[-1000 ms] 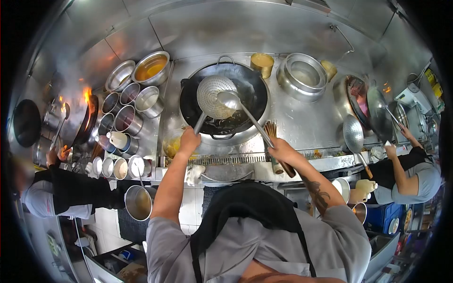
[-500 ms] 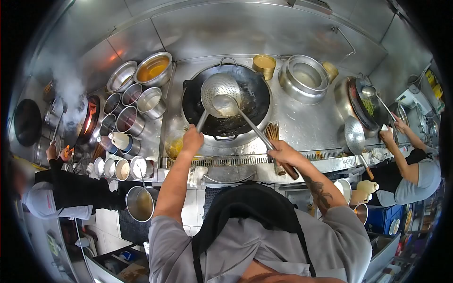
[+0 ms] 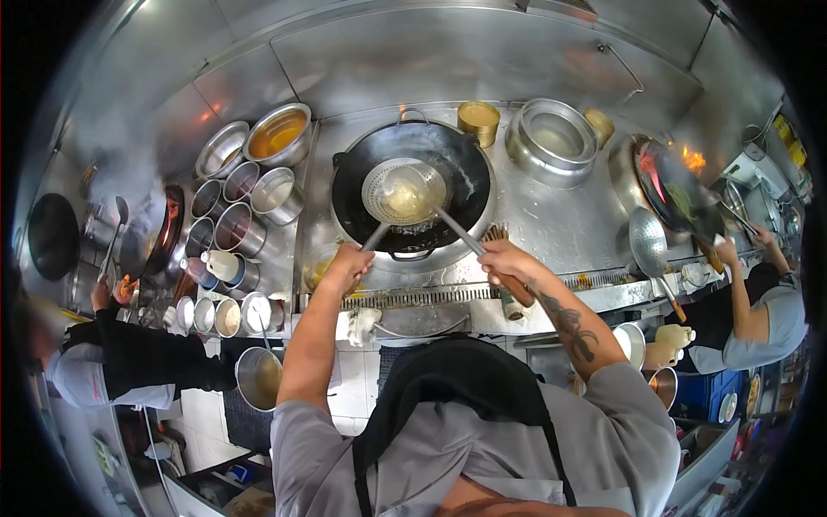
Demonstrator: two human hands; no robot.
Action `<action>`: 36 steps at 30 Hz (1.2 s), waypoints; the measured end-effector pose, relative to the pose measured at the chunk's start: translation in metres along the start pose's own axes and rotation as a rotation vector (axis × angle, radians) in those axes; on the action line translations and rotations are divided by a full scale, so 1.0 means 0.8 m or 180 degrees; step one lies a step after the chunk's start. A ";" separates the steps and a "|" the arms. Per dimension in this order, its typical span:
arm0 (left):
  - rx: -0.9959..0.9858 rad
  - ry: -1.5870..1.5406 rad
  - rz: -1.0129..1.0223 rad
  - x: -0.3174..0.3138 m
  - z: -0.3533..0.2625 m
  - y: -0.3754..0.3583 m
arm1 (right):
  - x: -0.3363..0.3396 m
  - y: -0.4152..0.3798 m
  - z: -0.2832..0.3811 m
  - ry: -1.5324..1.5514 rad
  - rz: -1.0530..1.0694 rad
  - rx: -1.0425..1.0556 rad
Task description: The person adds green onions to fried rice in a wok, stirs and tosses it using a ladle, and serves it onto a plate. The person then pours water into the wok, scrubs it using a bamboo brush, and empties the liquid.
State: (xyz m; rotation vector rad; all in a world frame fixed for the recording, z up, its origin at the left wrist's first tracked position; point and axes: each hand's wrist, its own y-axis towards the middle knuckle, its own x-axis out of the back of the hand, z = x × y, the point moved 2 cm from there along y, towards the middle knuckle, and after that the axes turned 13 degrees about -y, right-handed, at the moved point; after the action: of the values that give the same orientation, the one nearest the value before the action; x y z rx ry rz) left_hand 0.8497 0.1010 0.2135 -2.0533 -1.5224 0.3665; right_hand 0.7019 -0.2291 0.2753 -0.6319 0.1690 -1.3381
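Note:
My left hand (image 3: 348, 265) is closed round the handle of a perforated skimmer (image 3: 372, 195). The skimmer's bowl is over the middle of a large black wok (image 3: 472, 155) and has pale, wet food (image 3: 405, 200) in it. A ladle (image 3: 462, 233) with a wooden handle end is gripped in my right hand (image 3: 510, 265). Its bowl overlaps the skimmer's bowl, right at the food. Dark, shiny liquid shows in the wok below. Just behind my right hand stands a bundle of thin bamboo sticks, a brush (image 3: 497, 233).
On the left are metal pots (image 3: 241, 226), an orange-liquid bowl (image 3: 280, 131) and squeeze bottles (image 3: 222, 264). Behind the wok stand a tin (image 3: 479, 121) and a stacked pot (image 3: 551, 142). Flames (image 3: 692, 158) rise by a co-worker's wok (image 3: 656, 194) at right. Another person works at left.
The skimmer and ladle have come lower and closer to me, and the ladle's bowl has moved within the skimmer's outline. At right, flames have appeared as the co-worker's hands shift.

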 end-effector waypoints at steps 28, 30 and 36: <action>0.0490 -0.0320 0.0374 -0.004 0.001 -0.017 | -0.019 0.011 -0.004 0.0362 0.0080 -0.0121; 0.0489 -0.0229 0.0352 -0.005 -0.003 -0.018 | -0.024 0.030 -0.019 -0.0238 -0.0284 0.0193; 0.0628 -0.0397 0.0473 -0.005 0.000 -0.010 | -0.047 0.017 0.004 -0.1359 -0.0417 0.0798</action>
State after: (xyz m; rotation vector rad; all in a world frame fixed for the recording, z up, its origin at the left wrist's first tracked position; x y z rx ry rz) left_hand 0.8422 0.0987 0.2178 -2.0229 -1.3472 0.6858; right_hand 0.7057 -0.1914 0.2617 -0.7076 -0.3862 -1.2922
